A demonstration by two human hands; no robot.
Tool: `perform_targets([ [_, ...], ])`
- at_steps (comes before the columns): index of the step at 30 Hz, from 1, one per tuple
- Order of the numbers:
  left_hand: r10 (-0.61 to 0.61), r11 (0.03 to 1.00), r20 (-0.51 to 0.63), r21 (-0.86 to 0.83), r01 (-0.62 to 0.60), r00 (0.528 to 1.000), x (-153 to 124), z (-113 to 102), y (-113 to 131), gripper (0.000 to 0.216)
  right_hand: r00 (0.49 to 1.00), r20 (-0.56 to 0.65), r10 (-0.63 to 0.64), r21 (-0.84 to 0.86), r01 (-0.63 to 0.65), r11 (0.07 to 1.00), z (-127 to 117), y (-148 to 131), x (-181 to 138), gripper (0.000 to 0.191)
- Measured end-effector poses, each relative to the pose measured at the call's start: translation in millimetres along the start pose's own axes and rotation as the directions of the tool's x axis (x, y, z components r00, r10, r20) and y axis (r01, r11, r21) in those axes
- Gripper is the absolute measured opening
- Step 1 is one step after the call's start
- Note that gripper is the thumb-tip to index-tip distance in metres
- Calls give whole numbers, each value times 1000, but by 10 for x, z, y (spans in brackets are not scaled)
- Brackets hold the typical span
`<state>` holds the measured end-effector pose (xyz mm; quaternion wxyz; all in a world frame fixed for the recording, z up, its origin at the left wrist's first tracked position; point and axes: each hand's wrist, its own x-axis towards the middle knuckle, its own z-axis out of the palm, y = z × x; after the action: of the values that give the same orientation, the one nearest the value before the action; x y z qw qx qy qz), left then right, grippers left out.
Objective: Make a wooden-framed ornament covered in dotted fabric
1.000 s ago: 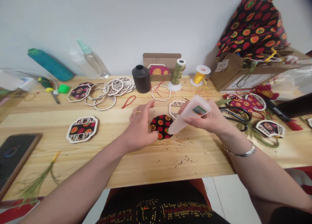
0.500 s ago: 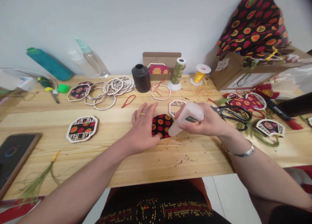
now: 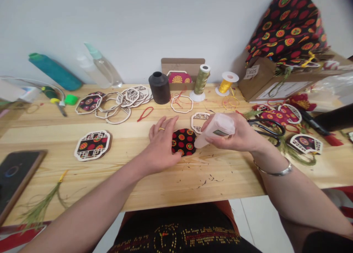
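Note:
A black piece of fabric (image 3: 184,142) with red and orange flowers lies flat on the wooden table. My left hand (image 3: 162,146), a ring on one finger, holds it along its left edge between thumb and fingers. In my right hand (image 3: 238,135) is a translucent white glue bottle (image 3: 217,130), tilted with its nozzle down at the fabric's right edge. Just behind the bottle a pale wooden lattice frame (image 3: 199,121) lies partly covered. To the left rests a finished-looking lattice piece (image 3: 93,145) with the same fabric inside.
Black scissors (image 3: 271,128) lie right of my right hand. Wooden frames (image 3: 134,97) are piled at the back left, near a black thread cone (image 3: 160,87). A green thread spool (image 3: 202,82), yellow spool (image 3: 226,84) and cardboard box (image 3: 278,84) stand behind. A phone (image 3: 19,176) is at left.
My right hand and the glue bottle have shifted slightly right, with the nozzle moving from the fabric's lower right to its right edge. My left hand has stayed put.

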<state>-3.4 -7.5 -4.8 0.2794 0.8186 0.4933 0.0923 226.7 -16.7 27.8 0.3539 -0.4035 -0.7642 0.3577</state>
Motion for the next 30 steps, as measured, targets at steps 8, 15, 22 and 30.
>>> perform_targets([
  [8, 1, 1000, 8, 18, -1, 1000, -5, -3, -7, 93, 938, -345, 32, 61, -12, 998, -113, 172, -48, 17],
  [15, -4, 1000, 11, 4, 4, 1000, -3, -2, -16, 92, 683, -715, 154, 333, 139, 933, -228, 156, 45, 34],
  [22, -4, 1000, 24, -16, 5, 1000, -6, -21, 1, 94, 708, -692, 141, 409, 224, 885, -290, 116, 20, 32],
  [30, 6, 981, -121, -190, -29, 993, 12, -99, -117, 89, 930, -334, 155, 329, -39, 944, 79, 189, -47, 30],
])
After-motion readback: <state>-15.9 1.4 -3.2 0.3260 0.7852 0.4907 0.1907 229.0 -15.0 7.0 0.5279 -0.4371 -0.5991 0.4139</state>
